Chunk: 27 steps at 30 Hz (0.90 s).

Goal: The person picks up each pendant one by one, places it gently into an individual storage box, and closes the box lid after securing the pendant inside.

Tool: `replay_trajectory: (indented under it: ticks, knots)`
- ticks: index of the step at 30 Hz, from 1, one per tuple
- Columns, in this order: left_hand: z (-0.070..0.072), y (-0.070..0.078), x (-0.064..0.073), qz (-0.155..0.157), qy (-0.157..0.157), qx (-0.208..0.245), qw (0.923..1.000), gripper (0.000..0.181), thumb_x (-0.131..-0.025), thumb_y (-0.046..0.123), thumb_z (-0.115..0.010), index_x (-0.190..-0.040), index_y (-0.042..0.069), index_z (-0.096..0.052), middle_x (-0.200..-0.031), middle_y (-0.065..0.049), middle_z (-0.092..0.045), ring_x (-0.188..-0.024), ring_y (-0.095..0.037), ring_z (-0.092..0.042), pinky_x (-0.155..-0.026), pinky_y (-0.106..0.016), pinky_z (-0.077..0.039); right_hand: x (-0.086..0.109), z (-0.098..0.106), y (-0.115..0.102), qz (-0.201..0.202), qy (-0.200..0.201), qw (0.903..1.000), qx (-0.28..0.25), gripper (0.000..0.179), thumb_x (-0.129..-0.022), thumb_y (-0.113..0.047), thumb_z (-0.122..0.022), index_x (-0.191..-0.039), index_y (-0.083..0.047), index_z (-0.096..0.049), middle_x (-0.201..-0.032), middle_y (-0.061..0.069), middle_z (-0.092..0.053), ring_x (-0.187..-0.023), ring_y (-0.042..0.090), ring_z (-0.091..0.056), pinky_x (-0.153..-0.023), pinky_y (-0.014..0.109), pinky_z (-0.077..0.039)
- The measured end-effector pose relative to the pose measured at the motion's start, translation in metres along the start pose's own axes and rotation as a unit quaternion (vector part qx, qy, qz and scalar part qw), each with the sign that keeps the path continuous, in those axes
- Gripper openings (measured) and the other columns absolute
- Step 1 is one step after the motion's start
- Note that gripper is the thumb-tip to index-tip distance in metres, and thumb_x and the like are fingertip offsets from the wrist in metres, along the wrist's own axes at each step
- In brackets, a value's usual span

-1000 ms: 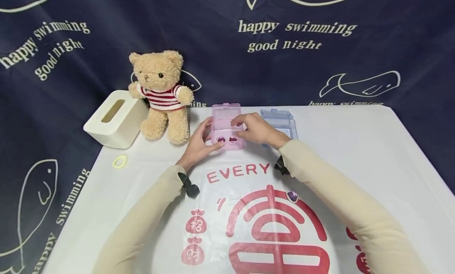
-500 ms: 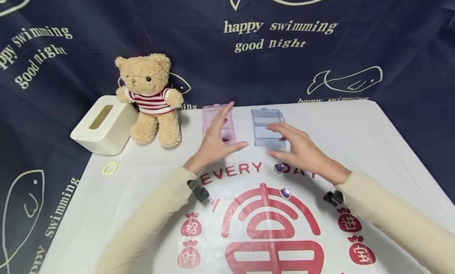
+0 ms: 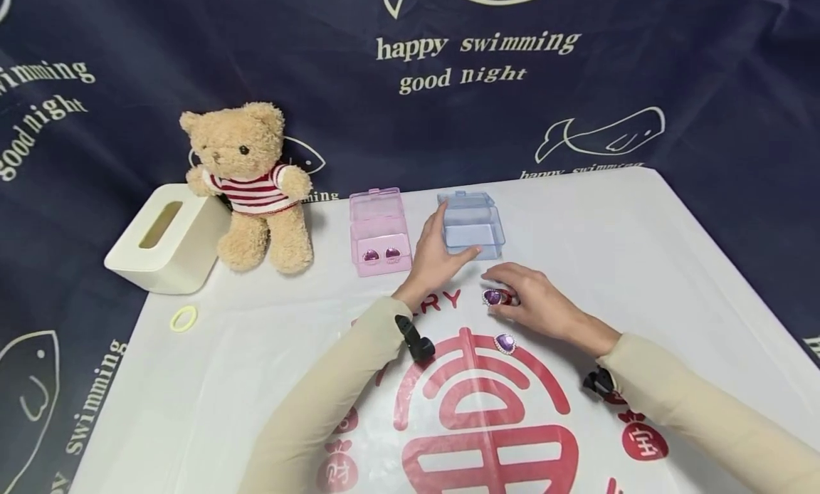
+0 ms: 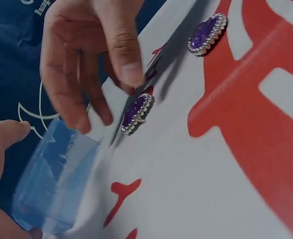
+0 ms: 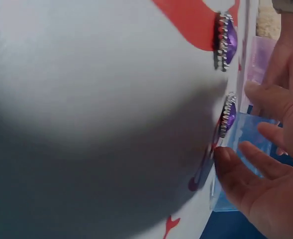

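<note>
One loose heart-shaped purple gem (image 3: 505, 344) lies nearest me on the white tablecloth (image 3: 230, 394), right of lower centre in the frame. Just beyond it, the second loose gem (image 3: 492, 297) sits between the thumb and fingers of my right hand (image 3: 544, 305). That hand is relaxed; the wrist views show no grip on the gem. Recommended technique: bring thumb and forefinger to opposite sides of the beaded border, low against the cloth, then pinch lightly. A pinch on the smooth faceted top would probably slip. Avoid nudging the nearer gem.

Farther up, right of centre, my left hand (image 3: 435, 259) has its fingers extended along the left side of the open blue plastic box (image 3: 477, 234), thumb at the near edge. I cannot tell whether it presses; light bracing should prevent sliding. Left of that, the open pink plastic box (image 3: 379, 227) holds two matching gems (image 3: 371, 256) side by side in its near section. Upper left: the teddy bear (image 3: 256, 193), upright beside the white tissue box (image 3: 168, 238).
</note>
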<state>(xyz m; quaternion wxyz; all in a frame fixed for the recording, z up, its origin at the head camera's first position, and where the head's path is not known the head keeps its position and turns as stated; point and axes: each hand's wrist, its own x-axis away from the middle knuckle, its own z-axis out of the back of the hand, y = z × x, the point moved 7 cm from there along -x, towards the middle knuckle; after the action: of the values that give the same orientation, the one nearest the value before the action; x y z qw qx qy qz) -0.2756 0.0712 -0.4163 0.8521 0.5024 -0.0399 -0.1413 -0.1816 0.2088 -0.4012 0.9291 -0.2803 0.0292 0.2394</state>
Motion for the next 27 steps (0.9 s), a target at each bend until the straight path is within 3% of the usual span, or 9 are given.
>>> replay_trajectory:
  ticks: [5,14,23,27]
  knots:
    - [-0.001,-0.013,-0.006,0.029,0.01,0.039,0.9987,0.093,-0.082,0.028,-0.076,-0.155,0.015,-0.019,-0.154,-0.013,-0.034,-0.141,-0.028,-0.036,-0.119,-0.041,-0.031,-0.004,-0.007,0.002,-0.002,-0.021,0.9997,0.015,0.037,-0.078,-0.009,-0.08,-0.111,-0.001,-0.067,-0.11,0.014,-0.068,-0.104,0.029,-0.064,-0.091,0.049,-0.054]
    - [-0.011,-0.027,-0.011,0.027,0.022,0.118,0.9924,0.09,-0.082,0.022,-0.077,-0.154,0.018,-0.023,-0.156,-0.007,-0.033,-0.141,-0.024,-0.038,-0.117,-0.032,-0.034,-0.005,-0.008,0.005,0.005,-0.02,0.9989,0.043,0.019,-0.075,-0.006,-0.08,-0.092,-0.004,-0.072,-0.088,0.004,-0.072,-0.087,0.022,-0.064,-0.079,0.042,-0.055]
    - [-0.011,-0.028,-0.011,0.009,0.032,0.106,0.9938,0.088,-0.081,0.025,-0.079,-0.152,0.017,-0.029,-0.151,-0.009,-0.039,-0.135,-0.023,-0.045,-0.11,-0.024,-0.042,-0.006,-0.005,0.003,0.016,-0.015,0.9987,0.046,0.018,-0.076,-0.007,-0.08,-0.091,-0.005,-0.071,-0.085,0.003,-0.071,-0.085,0.019,-0.063,-0.075,0.038,-0.055]
    - [-0.012,-0.03,-0.009,0.006,0.037,0.101,0.9942,0.087,-0.08,0.028,-0.08,-0.151,0.02,-0.03,-0.151,-0.007,-0.039,-0.134,-0.022,-0.046,-0.109,-0.022,-0.042,-0.005,0.001,0.004,0.013,0.01,0.9994,0.032,0.02,-0.075,-0.009,-0.081,-0.092,-0.006,-0.072,-0.085,0.003,-0.071,-0.077,0.015,-0.062,-0.067,0.033,-0.055]
